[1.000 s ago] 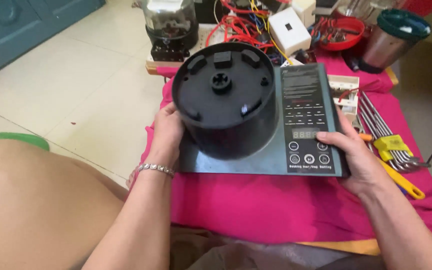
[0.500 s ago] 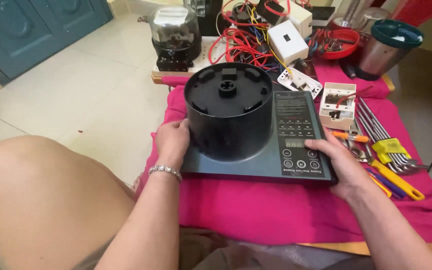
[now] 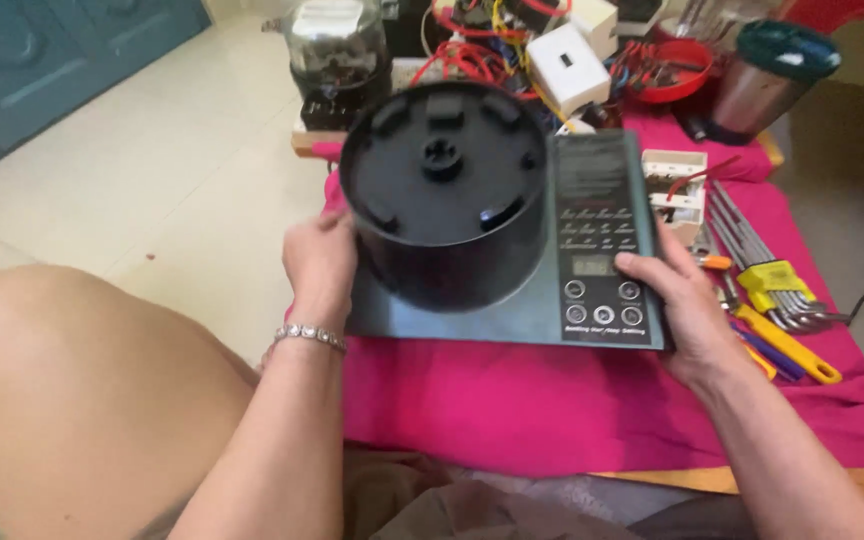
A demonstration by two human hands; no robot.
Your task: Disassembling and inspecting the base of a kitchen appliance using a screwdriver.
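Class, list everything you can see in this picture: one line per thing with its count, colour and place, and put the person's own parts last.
Induction cooktop: one, black, flat on the pink cloth, centre.
Round drum-shaped housing: one, black, on the cooktop's left part.
Cloth: one, pink, spread under the cooktop.
Hex key set: one, metal in a yellow holder, right of the cooktop.
Screwdrivers: several, yellow and other handles, right edge of the cloth.
White switch box: one, behind the cooktop's right corner.
White adapter block: one, top centre among red and yellow wires.
Red bowl: one, top right.
Steel jar with green lid: one, top right.
Mixer base with jar: one, black and clear, top left of centre.
Left hand: against the housing's left side, bracelet on the wrist.
Right hand: gripping the cooktop's right edge.
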